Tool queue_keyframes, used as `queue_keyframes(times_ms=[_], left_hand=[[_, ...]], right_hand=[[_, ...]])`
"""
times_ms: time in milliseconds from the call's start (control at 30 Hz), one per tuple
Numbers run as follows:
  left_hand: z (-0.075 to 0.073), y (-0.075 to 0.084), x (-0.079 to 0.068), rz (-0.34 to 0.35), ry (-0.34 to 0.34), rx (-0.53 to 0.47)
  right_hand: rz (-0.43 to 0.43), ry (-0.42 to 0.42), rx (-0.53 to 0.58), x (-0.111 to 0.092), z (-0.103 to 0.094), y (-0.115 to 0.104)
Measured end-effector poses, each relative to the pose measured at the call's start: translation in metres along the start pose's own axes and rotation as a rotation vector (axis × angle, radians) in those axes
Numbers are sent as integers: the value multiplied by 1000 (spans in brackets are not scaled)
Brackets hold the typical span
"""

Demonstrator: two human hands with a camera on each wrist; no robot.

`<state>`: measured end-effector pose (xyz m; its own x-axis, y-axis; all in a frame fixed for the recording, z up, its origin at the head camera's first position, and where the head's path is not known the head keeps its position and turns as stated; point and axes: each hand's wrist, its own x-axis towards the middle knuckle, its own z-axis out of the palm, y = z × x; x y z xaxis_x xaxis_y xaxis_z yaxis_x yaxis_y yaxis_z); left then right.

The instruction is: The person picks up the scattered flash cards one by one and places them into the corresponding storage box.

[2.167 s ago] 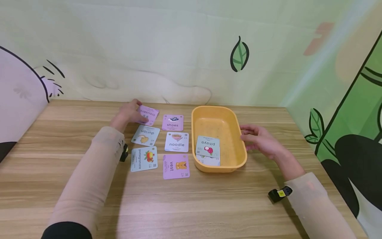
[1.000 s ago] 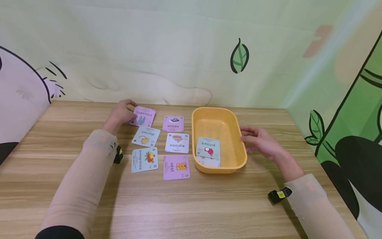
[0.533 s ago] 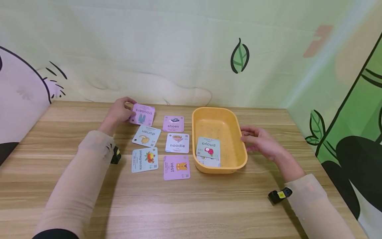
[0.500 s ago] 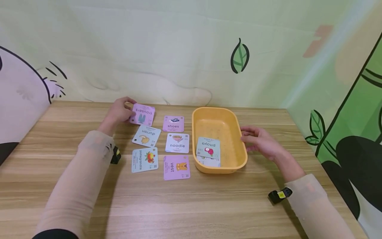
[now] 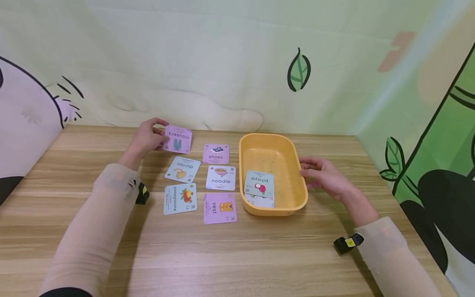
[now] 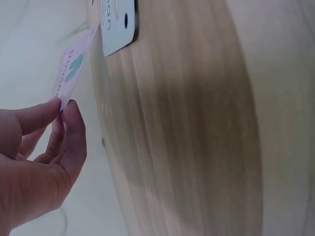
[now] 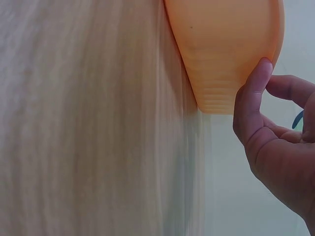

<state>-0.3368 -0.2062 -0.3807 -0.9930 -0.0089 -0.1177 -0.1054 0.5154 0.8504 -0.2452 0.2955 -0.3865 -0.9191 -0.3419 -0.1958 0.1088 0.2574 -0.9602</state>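
Now that the trousers card [image 5: 178, 139] is off the table [image 5: 208, 255], far left, pinched in the grip of the left hand [image 5: 146, 136], it is free of the durian card [image 5: 182, 169]. The right hand [image 5: 326, 175], fingers loose, touches the tub [image 5: 274, 211]. Others read "shoes" [image 5: 215, 154], "noodle" [image 5: 220, 177], "pomegranate" [image 5: 180, 199], "vest" [image 5: 220, 208] and, in the tub, "pitaya" [image 5: 259, 183].

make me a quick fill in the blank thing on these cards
1. The left hand pinches the card reading ____.
2. In the tub, the top card reads ____.
3. The noodle card lies between the vest card and the ____ card.
4. Directly left of the vest card lies the ____ card.

Missing words: trousers, pitaya, shoes, pomegranate.
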Motion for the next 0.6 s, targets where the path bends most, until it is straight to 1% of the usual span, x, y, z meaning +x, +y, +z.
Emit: queue_keyframes(times_ms=[167,600], left_hand=[[0,1,-3,3,-19,-48],[1,6,-12,7,-37,-168]], right_hand=[[-1,3,2,0,0,1],[-8,2,7,0,0,0]])
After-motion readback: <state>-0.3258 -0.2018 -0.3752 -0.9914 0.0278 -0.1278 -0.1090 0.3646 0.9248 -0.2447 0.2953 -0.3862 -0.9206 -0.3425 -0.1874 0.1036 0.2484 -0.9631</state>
